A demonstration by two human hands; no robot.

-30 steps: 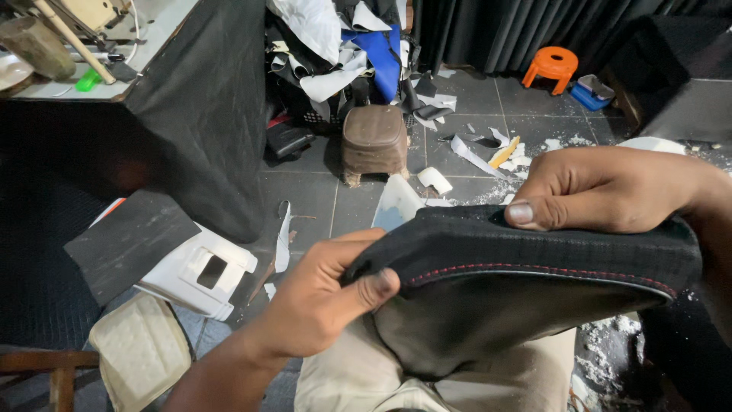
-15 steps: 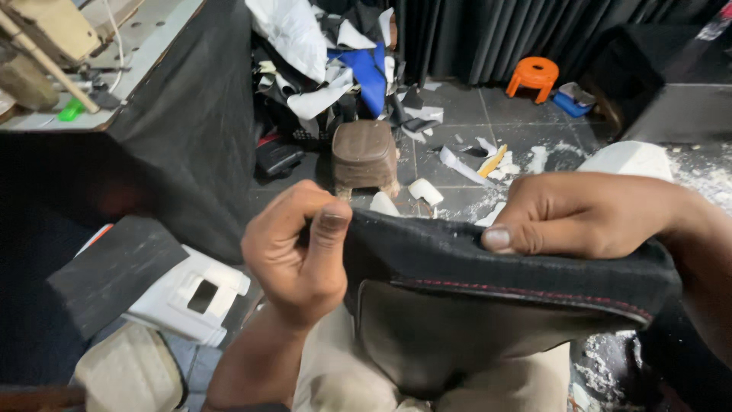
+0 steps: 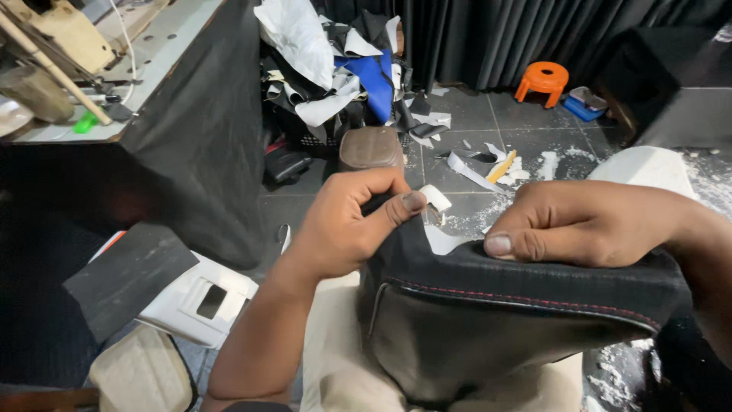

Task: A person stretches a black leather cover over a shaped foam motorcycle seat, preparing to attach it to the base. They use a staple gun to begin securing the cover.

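Note:
A black fabric cover (image 3: pixel 526 286) with a line of red stitching is stretched over a dark leather-like piece (image 3: pixel 473 343) above my lap. My left hand (image 3: pixel 347 225) pinches the cover's left end between thumb and fingers. My right hand (image 3: pixel 587 225) grips its top edge from above, thumb pressed on the near side. Both hands hold the same piece, about a hand's width apart.
A black-draped worktable (image 3: pixel 191 114) with a sewing machine stands at the left. A brown stool (image 3: pixel 371 149), an orange stool (image 3: pixel 543 78), a heap of fabric scraps (image 3: pixel 335 69) and white foam crumbs lie on the tiled floor. A white plastic part (image 3: pixel 202 297) and a black sheet (image 3: pixel 130 278) lie lower left.
My left hand has shifted from under the cover's left end up to its top corner and now pinches it. My right hand stays on the top edge.

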